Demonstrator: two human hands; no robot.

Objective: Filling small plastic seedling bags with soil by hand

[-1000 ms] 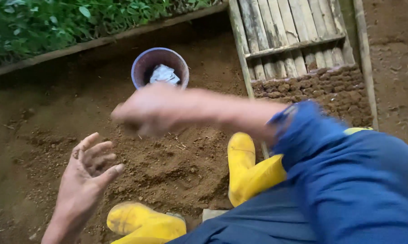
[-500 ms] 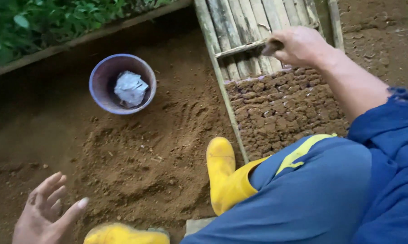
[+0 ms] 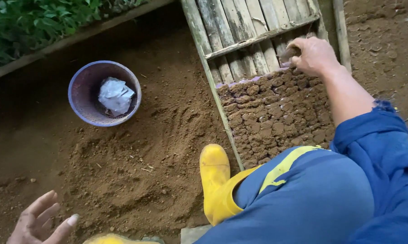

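My right hand (image 3: pixel 313 55) reaches out over a slatted wooden tray (image 3: pixel 240 31) and is closed on a small brown soil-filled pot (image 3: pixel 287 54) at the far edge of several rows of packed soil pots (image 3: pixel 276 115). My left hand (image 3: pixel 40 221) hovers low at the bottom left, fingers spread and holding nothing, above a mound of loose brown soil (image 3: pixel 122 176). A round purple basket (image 3: pixel 104 93) with a crumpled white bag (image 3: pixel 115 95) inside sits on the soil to the left.
My yellow rubber boot (image 3: pixel 215 180) stands beside the tray's left rail, with my blue trouser leg (image 3: pixel 312 199) filling the lower right. A wooden border plank (image 3: pixel 77 38) and green plants (image 3: pixel 27 22) run along the top left.
My right hand swung from over the soil mound across to the tray and settled at the top row of pots. My left hand dropped toward the lower left corner.
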